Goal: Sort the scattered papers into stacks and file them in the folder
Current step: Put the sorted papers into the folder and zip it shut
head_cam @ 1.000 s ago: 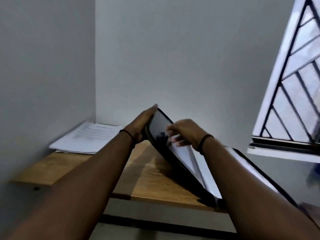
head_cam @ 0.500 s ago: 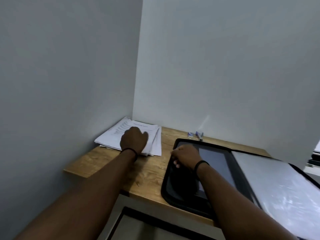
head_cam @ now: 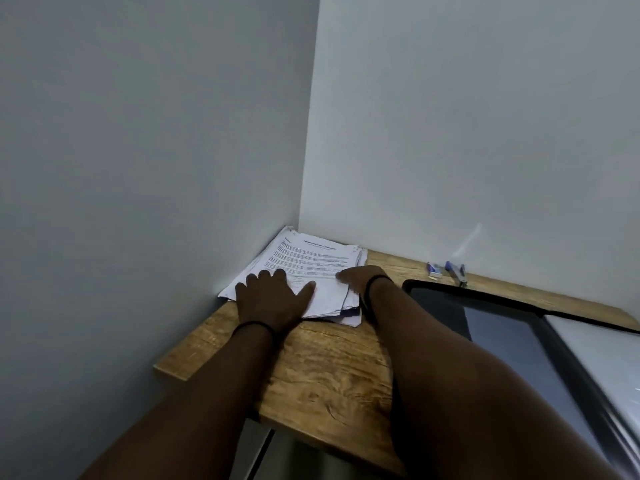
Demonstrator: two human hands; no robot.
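Note:
A loose stack of printed white papers (head_cam: pixel 304 259) lies in the wall corner on the wooden desk (head_cam: pixel 329 362). My left hand (head_cam: pixel 272 297) rests flat on the stack's near left part, fingers spread. My right hand (head_cam: pixel 363 277) touches the stack's right side, with its fingertips on the top sheet. A black folder (head_cam: pixel 491 327) lies open on the desk to the right, with a pale inner sleeve (head_cam: pixel 602 355) at the far right. Both wrists wear a thin black band.
A small blue-and-white item (head_cam: pixel 433 269) and a blue stapler (head_cam: pixel 457 271) lie by the back wall behind the folder. Walls close in on the left and the back. The desk's front edge runs diagonally below my forearms.
The folder went from half lifted to lying flat open. My left hand moved onto the paper stack, then my right hand left the folder and reached the stack too. The view swung left.

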